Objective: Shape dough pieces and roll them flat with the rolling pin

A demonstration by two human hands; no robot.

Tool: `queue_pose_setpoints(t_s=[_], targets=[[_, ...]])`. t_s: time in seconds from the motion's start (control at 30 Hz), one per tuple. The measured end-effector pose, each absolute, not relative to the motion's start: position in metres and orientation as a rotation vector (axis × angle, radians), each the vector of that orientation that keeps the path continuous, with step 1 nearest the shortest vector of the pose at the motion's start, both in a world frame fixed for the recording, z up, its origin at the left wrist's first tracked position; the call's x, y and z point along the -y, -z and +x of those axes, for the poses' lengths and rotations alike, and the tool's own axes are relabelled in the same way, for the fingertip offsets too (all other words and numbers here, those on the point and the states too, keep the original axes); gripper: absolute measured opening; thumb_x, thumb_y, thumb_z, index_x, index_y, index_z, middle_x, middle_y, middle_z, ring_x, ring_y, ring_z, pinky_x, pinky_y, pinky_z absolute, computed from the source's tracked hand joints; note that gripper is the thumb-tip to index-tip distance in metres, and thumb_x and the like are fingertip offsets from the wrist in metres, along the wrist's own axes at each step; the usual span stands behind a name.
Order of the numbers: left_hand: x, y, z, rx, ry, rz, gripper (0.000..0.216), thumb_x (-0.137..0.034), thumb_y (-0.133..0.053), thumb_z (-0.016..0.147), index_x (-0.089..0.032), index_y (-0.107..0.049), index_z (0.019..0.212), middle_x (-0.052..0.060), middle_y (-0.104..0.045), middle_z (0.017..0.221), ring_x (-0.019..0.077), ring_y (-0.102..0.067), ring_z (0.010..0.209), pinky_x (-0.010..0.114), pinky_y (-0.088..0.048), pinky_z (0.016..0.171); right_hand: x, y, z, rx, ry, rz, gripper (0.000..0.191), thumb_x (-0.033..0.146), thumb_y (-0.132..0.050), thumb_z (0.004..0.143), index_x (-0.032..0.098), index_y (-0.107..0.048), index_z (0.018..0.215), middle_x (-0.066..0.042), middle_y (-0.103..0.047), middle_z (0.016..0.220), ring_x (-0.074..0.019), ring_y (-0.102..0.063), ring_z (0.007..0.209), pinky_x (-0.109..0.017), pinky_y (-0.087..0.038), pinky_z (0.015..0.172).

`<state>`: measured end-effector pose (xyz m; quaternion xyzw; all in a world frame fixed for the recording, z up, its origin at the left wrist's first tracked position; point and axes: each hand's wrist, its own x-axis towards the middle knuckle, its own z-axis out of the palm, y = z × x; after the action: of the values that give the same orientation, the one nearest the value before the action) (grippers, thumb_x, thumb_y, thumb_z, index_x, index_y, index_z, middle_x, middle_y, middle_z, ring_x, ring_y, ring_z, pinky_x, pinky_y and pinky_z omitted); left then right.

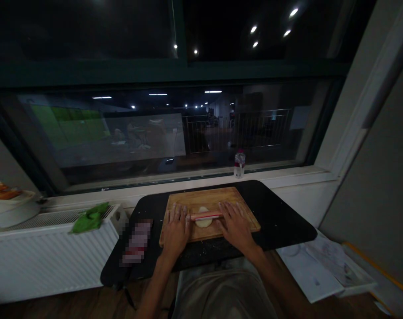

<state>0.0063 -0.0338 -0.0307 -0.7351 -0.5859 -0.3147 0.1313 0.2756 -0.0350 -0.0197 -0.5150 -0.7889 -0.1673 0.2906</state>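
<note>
A wooden rolling pin point(206, 215) with a red and white stripe lies across a flattened oval of pale dough point(204, 222). Both are on a wooden cutting board point(203, 198), which rests on a black table point(269, 221). My left hand point(177, 228) lies over the pin's left end, palm down and fingers stretched forward. Over the right end is my right hand point(234, 223), its fingers spread and extended. The hands cover both ends of the pin. Neither hand's fingers are wrapped round it.
A blurred-out flat object point(137, 243) lies on the table's left. A plastic bottle point(239, 164) stands on the windowsill behind. To the left are a radiator point(52, 257), a green cloth point(90, 218) and a white bowl point(13, 210). Papers point(316, 270) lie lower right.
</note>
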Motion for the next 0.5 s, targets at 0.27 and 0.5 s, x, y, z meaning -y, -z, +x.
queue_pose_setpoints(t_s=[0.27,0.5], targets=[[0.027,0.022,0.008,1.848,1.22,-1.957,0.055,-0.048,-0.049,0.111,-0.014,-0.058,0.153,0.024,-0.063,0.153,0.0375,-0.058,0.145,0.058,-0.052,0.117,0.012,-0.009,0.286,2.107,0.219,-1.579,0.034,0.036,-0.058,0.113,0.025,-0.069,0.143,-0.013,-0.078,0.132,-0.0321,-0.068,0.128,-0.051,-0.044,0.116],[0.045,0.012,0.048,1.886,0.764,-2.295,0.057,-0.069,-0.071,0.097,-0.02,-0.075,0.126,0.017,-0.075,0.13,0.0389,-0.066,0.126,0.055,-0.049,0.111,0.001,-0.019,0.283,1.993,-0.033,-1.637,0.033,0.035,-0.052,0.115,0.024,-0.069,0.141,-0.01,-0.08,0.133,-0.0257,-0.075,0.118,-0.033,-0.053,0.098]])
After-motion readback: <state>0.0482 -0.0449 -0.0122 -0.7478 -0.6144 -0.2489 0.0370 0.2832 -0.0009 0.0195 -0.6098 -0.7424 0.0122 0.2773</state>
